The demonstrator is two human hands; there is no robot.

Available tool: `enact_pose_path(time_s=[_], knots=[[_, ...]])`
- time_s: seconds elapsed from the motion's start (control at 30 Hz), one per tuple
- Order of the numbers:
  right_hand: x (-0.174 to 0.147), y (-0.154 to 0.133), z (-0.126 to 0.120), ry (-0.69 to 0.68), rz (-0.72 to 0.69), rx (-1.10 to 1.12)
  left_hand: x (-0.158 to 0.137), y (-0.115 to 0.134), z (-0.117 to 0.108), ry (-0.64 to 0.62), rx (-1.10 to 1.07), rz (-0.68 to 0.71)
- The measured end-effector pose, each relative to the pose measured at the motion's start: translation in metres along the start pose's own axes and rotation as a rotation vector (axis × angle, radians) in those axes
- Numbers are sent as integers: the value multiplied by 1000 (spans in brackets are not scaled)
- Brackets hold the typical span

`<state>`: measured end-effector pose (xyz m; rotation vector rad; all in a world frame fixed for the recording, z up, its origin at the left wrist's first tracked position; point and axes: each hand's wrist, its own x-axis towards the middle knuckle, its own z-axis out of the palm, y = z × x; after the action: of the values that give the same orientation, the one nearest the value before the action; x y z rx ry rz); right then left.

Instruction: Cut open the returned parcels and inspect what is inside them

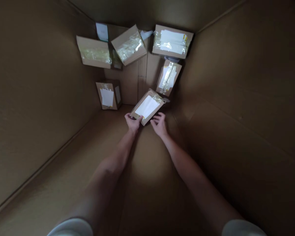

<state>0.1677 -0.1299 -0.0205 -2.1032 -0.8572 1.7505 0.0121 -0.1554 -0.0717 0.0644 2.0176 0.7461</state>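
Low in a deep cardboard container, a small brown cardboard box [147, 107] with a white label and clear tape sits tilted. My left hand [133, 122] grips its lower left corner, thumb on top by the label and fingers at the side. Beside its lower right edge is my right hand [159, 124], fingers apart and slightly curled, holding nothing; whether a fingertip touches the box I cannot tell. Just behind, a narrow taped box [168, 78] leans near the right wall. A labelled box [108, 95] stands at the left, apart from both hands.
Tall cardboard walls rise on the left [34, 98] and right [243, 95]. Along the far end lie a taped box [94, 51], a tilted box [129, 45] and a wide labelled box [173, 41]. A white paper or packet [102, 31] shows behind them.
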Motion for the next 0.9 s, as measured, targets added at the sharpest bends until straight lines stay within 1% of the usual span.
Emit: enact_pose_path(time_s=[0.07, 0.1, 0.17, 0.23, 0.3, 0.37, 0.4, 0.47, 0.53, 0.6, 0.67, 0.7, 0.73, 0.77, 0.8, 0.83, 0.87, 0.9], knots=[[24, -9, -21, 237, -65, -117, 4, -2, -5, -28, 5, 17], [36, -14, -29, 276, -80, -161, 4, -2, -8, -49, 2, 24], [51, -26, -39, 153, -81, -203, 1, 2, -16, -93, -12, 24], [52, -42, -42, 40, -50, -241, -9, 14, -25, -141, -21, -1], [39, -64, -41, 47, -27, -281, -26, 37, -35, -182, -29, -37], [12, -94, -43, 98, -46, -301, -51, 71, -46, -201, -22, -54], [-5, -112, -46, 118, -68, -303, -68, 91, -52, -203, -9, -40], [-49, -154, -57, 166, -116, -309, -107, 138, -67, -220, 33, 35], [-104, -201, -74, 225, -190, -320, -156, 188, -86, -244, 74, 174], [-168, -248, -98, 274, -327, -317, -212, 237, -110, -228, 88, 372], [-238, -288, -127, 318, -513, -286, -270, 282, -137, -298, 103, 634], [-274, -304, -144, 357, -602, -267, -300, 301, -150, -317, 120, 742], [-310, -316, -162, 401, -682, -257, -330, 317, -160, -337, 154, 833], [-344, -324, -182, 451, -750, -255, -360, 331, -168, -326, 169, 906], [-375, -327, -204, 514, -807, -252, -390, 341, -172, -326, 166, 961], [-402, -326, -228, 602, -843, -240, -419, 347, -171, -331, 136, 997], [-424, -319, -253, 676, -854, -242, -448, 350, -165, -374, 115, 991], [-439, -309, -279, 741, -845, -243, -474, 349, -154, -437, 91, 937]])
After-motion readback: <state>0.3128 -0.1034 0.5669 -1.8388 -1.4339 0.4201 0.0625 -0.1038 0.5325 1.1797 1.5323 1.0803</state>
